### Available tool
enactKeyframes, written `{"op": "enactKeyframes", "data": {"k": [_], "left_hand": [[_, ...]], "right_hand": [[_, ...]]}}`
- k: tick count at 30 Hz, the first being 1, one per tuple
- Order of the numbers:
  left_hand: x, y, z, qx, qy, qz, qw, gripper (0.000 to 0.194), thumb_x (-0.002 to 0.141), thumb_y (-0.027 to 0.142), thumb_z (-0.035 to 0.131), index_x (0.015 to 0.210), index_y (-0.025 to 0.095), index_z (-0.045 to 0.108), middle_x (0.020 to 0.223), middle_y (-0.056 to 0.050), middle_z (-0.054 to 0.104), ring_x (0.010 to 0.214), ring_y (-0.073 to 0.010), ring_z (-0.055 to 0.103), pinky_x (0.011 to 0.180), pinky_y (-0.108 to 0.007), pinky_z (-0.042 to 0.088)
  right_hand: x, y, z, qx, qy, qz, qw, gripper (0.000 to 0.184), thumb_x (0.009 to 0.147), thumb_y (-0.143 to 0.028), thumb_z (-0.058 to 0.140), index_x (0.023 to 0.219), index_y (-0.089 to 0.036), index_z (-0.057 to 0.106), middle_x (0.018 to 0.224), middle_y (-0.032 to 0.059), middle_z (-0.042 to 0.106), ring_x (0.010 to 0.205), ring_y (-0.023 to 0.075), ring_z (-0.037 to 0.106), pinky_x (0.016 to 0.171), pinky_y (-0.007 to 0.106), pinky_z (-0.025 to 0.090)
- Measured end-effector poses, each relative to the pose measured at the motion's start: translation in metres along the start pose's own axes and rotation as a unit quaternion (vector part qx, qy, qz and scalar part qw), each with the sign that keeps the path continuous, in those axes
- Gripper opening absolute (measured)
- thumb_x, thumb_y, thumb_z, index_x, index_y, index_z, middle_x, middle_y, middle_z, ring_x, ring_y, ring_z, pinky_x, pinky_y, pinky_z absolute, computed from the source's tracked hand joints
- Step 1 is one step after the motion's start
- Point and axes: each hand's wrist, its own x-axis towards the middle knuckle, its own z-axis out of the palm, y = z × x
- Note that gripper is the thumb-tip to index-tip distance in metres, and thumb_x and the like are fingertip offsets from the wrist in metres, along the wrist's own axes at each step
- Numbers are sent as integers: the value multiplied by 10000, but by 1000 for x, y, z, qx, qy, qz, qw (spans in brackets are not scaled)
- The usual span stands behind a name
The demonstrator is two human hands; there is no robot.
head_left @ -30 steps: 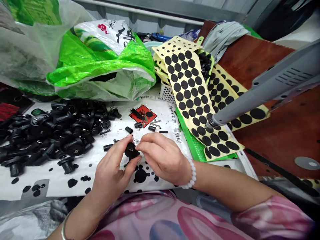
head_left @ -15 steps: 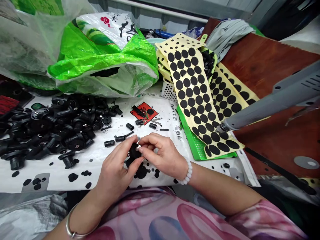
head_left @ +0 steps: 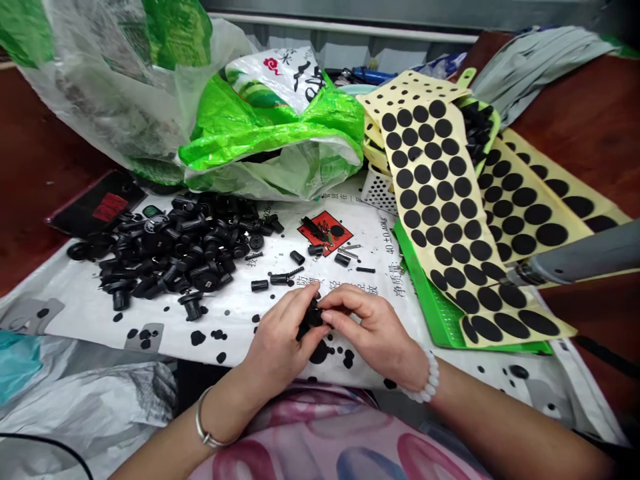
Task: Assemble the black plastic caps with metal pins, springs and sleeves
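- White printed sheet [head_left: 235, 327], smooth and flat, lies beneath both hands, spotted with round black dots and blots.
- Green-and-white bag [head_left: 300, 133], glossy, crumpled plastic, slumps beyond the left hand, its folded mouth facing the hands.
- Pale yellow sticker sheet [head_left: 435, 200], set with rows of matte black discs, slopes down beyond and to the right of the right hand.
- Heap of black parts [head_left: 175, 247], hard-looking, with round flanges and ribbed stems, spreads beyond and left of the left hand.
- Left hand [head_left: 283, 340]: palm inward, thumb and fingers closed around the held piece; wrist angled inward.
- Right hand [head_left: 373, 333]: fingers curled, thumb and forefinger tips together at the piece's right edge; anything between them is too small to make out.
- Held black piece [head_left: 313, 317]: between the two hands, just above the sheet; mostly covered, so its facing and long axis cannot be told.
- Short black tubes [head_left: 343, 260], cylindrical, lie just beyond the fingertips.
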Motion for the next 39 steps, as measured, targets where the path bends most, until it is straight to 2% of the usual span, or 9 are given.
{"op": "enactKeyframes", "data": {"k": [3,5,10,18,21,26,30,33,39], "left_hand": [[-1,-1,-3,-24,-16,3,1000,526,799,272,630,1269,160,420,1147,-111,620,1046,-196,590,904,-320,509],[-1,-1,-4,-42,-26,17,999,536,795,287,637,1269,163,420,1150,-110,622,1039,-191,596,898,-312,514],[-4,-1,-3,-5,-30,56,998,510,821,210,595,1289,159,398,1170,-124,615,1067,-200,587,916,-337,510],[-2,-2,-4,-42,-7,59,997,528,808,211,612,1296,163,419,1154,-121,632,1040,-198,610,899,-317,523],[1,-3,-9,-107,-22,13,994,600,769,264,667,1305,164,416,1161,-124,631,1023,-207,618,892,-332,522],[5,-3,-17,-259,-93,-90,957,584,756,287,681,1272,140,450,1058,-97,676,934,-181,651,814,-285,551],[5,-4,-14,-123,-58,-15,991,546,790,305,641,1273,137,448,1174,-135,626,1050,-213,611,909,-337,513],[1,-5,-11,-27,-34,55,998,519,834,289,585,1302,157,407,1208,-138,606,1096,-213,587,932,-340,499],[-2,-6,-7,2,-17,42,999,576,816,329,607,1325,190,375,1148,-100,638,1017,-189,623,874,-284,524]], "right_hand": [[-2,-1,-1,-62,5,-87,994,164,871,-121,476,902,-135,636,859,77,613,797,165,580,719,298,472],[-3,-2,0,-73,3,-106,992,161,873,-118,467,896,-136,626,852,79,607,788,167,572,707,299,468],[-3,4,6,-8,-22,-4,1000,118,820,-96,518,756,-169,586,735,20,572,688,141,548,653,270,456],[2,8,11,-8,-23,-13,1000,142,810,-80,495,740,-172,578,741,19,563,696,140,540,665,278,445],[4,5,6,13,-28,-31,999,126,828,-104,508,812,-173,612,801,34,592,762,149,567,722,290,459],[4,2,0,38,-39,-12,998,108,830,-130,534,791,-183,620,792,25,610,763,148,589,716,279,474],[4,4,2,19,-1,-31,999,105,833,-133,527,812,-190,612,791,19,610,753,146,590,704,271,477],[4,4,4,-15,12,-52,998,112,854,-134,501,854,-187,600,809,31,604,765,150,578,714,278,477],[3,0,3,-92,-23,-100,990,148,882,-121,437,840,-158,574,791,56,580,760,167,544,713,298,465]]}}
